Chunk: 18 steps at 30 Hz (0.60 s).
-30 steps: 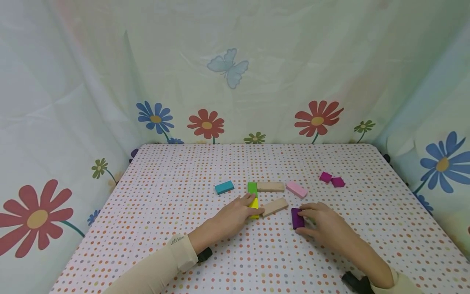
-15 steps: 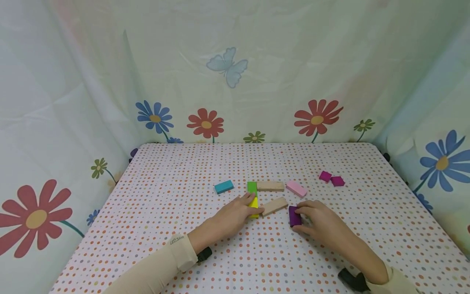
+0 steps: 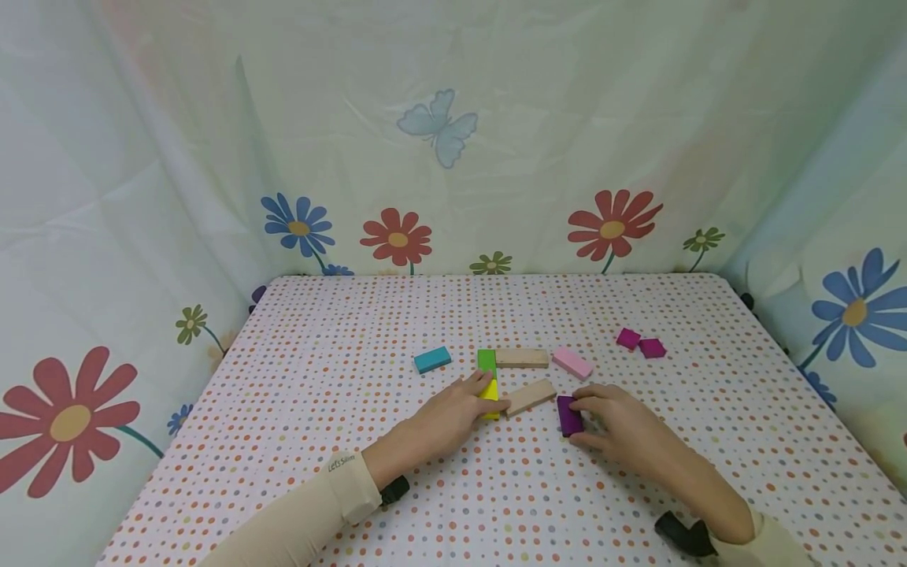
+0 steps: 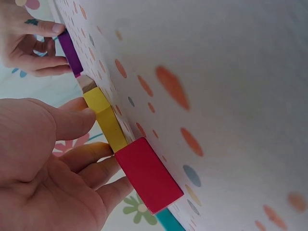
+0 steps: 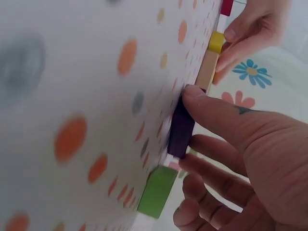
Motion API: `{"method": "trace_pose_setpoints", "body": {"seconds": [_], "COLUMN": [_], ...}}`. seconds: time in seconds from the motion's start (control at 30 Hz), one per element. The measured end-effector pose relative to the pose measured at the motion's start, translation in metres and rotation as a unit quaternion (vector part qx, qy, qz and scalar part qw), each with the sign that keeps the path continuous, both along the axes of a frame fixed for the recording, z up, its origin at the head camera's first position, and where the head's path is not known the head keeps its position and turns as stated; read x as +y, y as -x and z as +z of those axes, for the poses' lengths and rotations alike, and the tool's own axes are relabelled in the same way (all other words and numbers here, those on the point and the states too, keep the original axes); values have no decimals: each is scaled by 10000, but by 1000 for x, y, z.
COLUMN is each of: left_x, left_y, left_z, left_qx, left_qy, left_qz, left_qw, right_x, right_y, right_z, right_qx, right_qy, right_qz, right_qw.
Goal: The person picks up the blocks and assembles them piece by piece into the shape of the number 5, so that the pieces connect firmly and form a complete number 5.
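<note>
My left hand (image 3: 449,417) holds a yellow block (image 3: 490,390) flat on the table, thumb at its near end and a fingertip by its far end. A green block (image 3: 486,359) continues that line beyond it. In the left wrist view a red block (image 4: 149,175) lies beside the yellow one, under the fingers. My right hand (image 3: 627,429) pinches a purple block (image 3: 570,416) by its ends between thumb and finger. That block stands just right of a slanted plain wooden block (image 3: 531,397). Another green block (image 5: 158,191) lies below the right fingers in the right wrist view.
A second plain wooden block (image 3: 522,358) touches the far green block. Further right are a pink block (image 3: 572,363) and two magenta blocks (image 3: 628,339). A teal block (image 3: 432,360) lies to the left. Flowered curtains (image 3: 524,181) surround the dotted table (image 3: 354,315).
My right hand has slid the purple block slightly left, closer to the slanted wooden block, then nearly stopped. The left hand has stayed on the yellow block.
</note>
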<state>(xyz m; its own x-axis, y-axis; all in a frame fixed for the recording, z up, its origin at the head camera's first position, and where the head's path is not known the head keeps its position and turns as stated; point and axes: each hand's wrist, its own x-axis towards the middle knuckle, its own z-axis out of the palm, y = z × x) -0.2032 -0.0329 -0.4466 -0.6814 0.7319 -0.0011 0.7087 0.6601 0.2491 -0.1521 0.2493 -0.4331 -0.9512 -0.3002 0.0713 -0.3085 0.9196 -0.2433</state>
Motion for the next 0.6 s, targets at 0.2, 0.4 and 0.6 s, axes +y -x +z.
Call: {"method": "trace_pose_setpoints", "body": {"seconds": [0.2, 0.4, 0.6], "left_x": [1, 0, 1], "left_y": [0, 0, 0], "left_z": [1, 1, 0], "left_qx": [-25, 17, -32], "left_qy": [31, 39, 57], "left_qz": [19, 32, 29], "left_qw": [10000, 10000, 10000], "right_x": [6, 7, 10], "right_y": [1, 2, 2], "right_z": [2, 1, 5], "right_qx": [-1, -15, 158], "right_qy": [60, 137, 151], "right_qz": [275, 269, 101], "right_qw": [9996, 9995, 9997]}}
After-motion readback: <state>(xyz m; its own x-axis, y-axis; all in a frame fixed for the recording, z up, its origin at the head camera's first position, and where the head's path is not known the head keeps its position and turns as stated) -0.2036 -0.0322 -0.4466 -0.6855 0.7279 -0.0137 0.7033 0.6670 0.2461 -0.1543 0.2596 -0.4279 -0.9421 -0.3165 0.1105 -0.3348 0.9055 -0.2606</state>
